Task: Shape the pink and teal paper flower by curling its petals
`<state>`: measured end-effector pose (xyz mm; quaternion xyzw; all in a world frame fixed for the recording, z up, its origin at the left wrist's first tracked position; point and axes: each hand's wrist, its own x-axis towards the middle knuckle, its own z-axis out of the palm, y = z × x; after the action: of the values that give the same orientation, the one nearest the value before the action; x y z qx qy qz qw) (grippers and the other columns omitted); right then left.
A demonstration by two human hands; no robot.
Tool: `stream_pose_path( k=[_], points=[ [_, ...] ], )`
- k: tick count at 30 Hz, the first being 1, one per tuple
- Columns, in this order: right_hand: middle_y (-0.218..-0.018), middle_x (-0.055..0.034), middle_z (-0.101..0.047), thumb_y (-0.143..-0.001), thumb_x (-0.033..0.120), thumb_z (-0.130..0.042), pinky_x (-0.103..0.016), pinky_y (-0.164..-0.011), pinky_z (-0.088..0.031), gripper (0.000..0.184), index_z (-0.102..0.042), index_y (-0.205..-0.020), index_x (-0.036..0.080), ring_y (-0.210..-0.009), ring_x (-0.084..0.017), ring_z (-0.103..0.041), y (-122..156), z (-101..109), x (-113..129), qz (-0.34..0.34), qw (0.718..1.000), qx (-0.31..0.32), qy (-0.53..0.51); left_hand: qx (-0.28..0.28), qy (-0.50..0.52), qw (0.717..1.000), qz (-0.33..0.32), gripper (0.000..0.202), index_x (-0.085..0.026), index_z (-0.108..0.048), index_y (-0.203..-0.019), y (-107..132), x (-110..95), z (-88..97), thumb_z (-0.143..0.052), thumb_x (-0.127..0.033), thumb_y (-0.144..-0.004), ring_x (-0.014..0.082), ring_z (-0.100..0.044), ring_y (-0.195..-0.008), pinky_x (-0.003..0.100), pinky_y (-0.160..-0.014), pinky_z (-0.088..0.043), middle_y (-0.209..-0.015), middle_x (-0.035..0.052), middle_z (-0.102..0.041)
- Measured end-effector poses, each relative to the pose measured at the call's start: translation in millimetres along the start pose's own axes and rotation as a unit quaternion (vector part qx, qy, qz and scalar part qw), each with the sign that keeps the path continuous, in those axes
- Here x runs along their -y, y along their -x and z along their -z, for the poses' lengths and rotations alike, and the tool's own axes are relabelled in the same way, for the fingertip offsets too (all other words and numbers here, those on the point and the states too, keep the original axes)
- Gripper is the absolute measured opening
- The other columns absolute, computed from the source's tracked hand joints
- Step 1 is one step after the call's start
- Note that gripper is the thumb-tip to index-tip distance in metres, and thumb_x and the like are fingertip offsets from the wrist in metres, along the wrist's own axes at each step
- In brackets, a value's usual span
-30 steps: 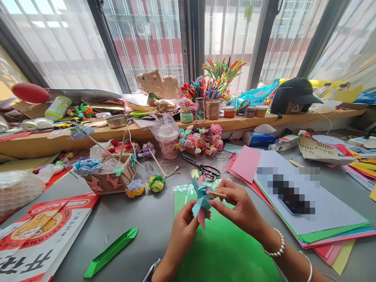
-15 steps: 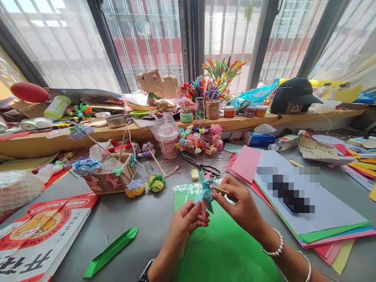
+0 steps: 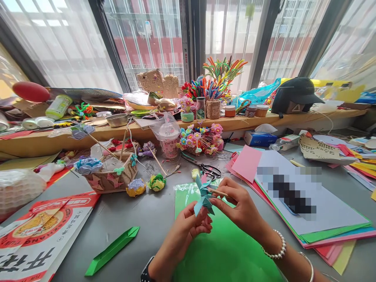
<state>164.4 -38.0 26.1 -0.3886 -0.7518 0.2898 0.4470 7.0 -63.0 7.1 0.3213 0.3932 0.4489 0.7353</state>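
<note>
Above the green sheet (image 3: 229, 250), a folded light-blue and pink paper flower (image 3: 205, 197) is pinched at its lower side by my left hand (image 3: 188, 225). My right hand (image 3: 239, 199) is closed around a thin wooden stick (image 3: 219, 192), whose tip meets the flower's right side. The right fingertips also lie close against the blue paper, and I cannot tell whether they grip it. Just behind the flower are black-handled scissors (image 3: 210, 170) and a small pale yellow lump (image 3: 195, 173). To the left lies a folded green paper strip (image 3: 113, 250).
A box of paper flowers (image 3: 110, 182) stands left, beside two paper blossoms (image 3: 156, 182). On the right is a stack of coloured paper (image 3: 317, 196) with a blurred phone-like item on top. A lidded cup (image 3: 169, 143) and craft supplies line the wooden ledge (image 3: 141, 131).
The paper flower has turned slightly in my fingers, and its pink part below shows less. My left hand has shifted a little; both hands keep their hold.
</note>
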Motion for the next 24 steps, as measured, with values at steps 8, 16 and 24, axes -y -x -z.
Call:
stream_pose_path(
  k=[8, 16, 24],
  points=[
    [-0.070, 0.0002, -0.044, -0.080, 0.027, -0.057, -0.022, -0.048, -0.035, 0.014, -0.061, -0.071, 0.017, -0.059, -0.010, -0.042, -1.5, 2.9, -0.1, -0.012, 1.000, -0.010, -0.012, 0.013, 0.014, 1.000, 0.019, 0.024, -0.014, -0.055, -0.066, -1.7, 0.6, 0.3, -0.073, -0.029, -0.062, 0.0072, -0.053, -0.051, 0.019, -0.054, -0.044, -0.056, -0.0010, -0.058],
    [-0.073, -0.0014, -0.046, -0.080, 0.028, -0.057, -0.024, -0.055, -0.042, 0.015, -0.061, -0.072, 0.017, -0.066, -0.013, -0.047, -2.6, 5.4, -1.2, -0.020, 0.999, -0.005, -0.034, 0.031, 0.017, 0.999, 0.030, 0.023, -0.014, -0.054, -0.066, -1.7, 0.4, 0.0, -0.071, -0.028, -0.063, 0.0067, -0.052, -0.051, 0.019, -0.054, -0.045, -0.056, -0.0015, -0.057],
    [-0.072, -0.0010, -0.045, -0.080, 0.030, -0.057, -0.023, -0.054, -0.041, 0.017, -0.060, -0.070, 0.016, -0.064, -0.012, -0.047, -3.7, 5.6, -1.0, -0.028, 0.999, -0.008, -0.032, 0.036, 0.022, 0.998, 0.036, 0.024, -0.014, -0.053, -0.066, -2.1, 0.4, 2.1, -0.072, -0.028, -0.063, 0.0065, -0.052, -0.050, 0.018, -0.053, -0.045, -0.055, -0.0017, -0.056]
  ],
)
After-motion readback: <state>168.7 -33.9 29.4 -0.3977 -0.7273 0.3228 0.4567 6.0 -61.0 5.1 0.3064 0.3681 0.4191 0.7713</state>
